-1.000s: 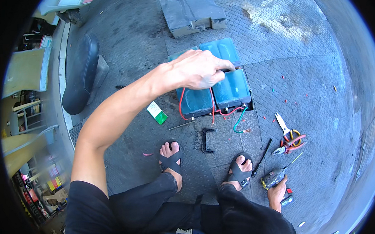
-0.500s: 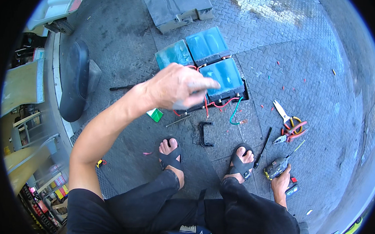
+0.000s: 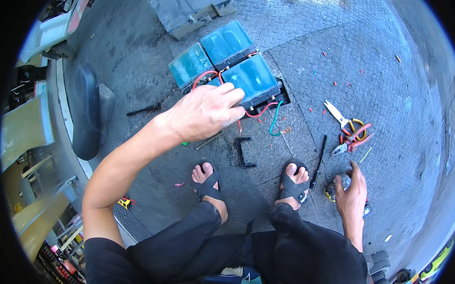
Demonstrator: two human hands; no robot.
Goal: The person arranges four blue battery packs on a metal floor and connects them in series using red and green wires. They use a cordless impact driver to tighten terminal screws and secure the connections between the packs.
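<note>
Four blue batteries [image 3: 226,60] lay on the metal floor [image 3: 373,57]; the left hand [image 3: 206,110] hovered loosely curled, holding nothing, at their near edge beside the red wires [image 3: 259,113], while the right hand [image 3: 351,195] gripped a small tool [image 3: 333,190] near the pliers [image 3: 352,135]

Grey diamond-plate metal floor [image 3: 392,98] is filling the scene, with bright daylight falling on it toward the far edge. A black scooter seat [image 3: 88,113] is lying near the floor's left edge, and a grey flat panel [image 3: 190,8] is resting at its far edge.
</note>
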